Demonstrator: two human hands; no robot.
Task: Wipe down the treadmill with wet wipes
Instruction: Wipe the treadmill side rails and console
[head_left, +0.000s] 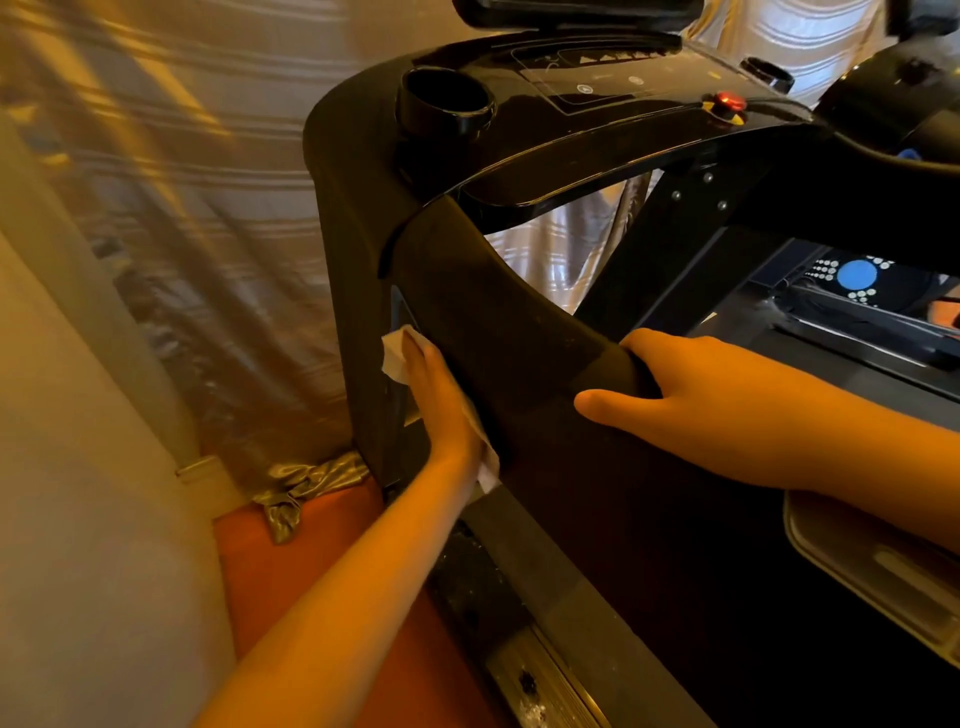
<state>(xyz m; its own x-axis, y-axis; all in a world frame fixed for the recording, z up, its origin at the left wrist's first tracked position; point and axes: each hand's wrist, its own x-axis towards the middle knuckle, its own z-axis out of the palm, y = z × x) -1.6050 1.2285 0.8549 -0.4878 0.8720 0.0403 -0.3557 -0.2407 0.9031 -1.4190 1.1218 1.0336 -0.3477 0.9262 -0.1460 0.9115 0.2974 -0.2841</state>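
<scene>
1. My left hand (441, 400) lies flat, fingers straight, pressing the white wet wipe (395, 358) against the outer side of the treadmill (597, 130), beside its handrail (498, 312).
2. My right hand (717, 395) grips that handrail, fingers curled over its inner edge, thumb along the top.

Wipe (394, 357) left of handrail (519, 332); curtain (208, 208) behind

1. One treadmill (519, 332) stands before you.
2. You have one white wipe (394, 353).
3. Two of your hands show: left hand (441, 400), right hand (691, 384).
4. You can count two cup holders: near cup holder (447, 104), far cup holder (769, 73).
5. You see one red knob (727, 101).
</scene>
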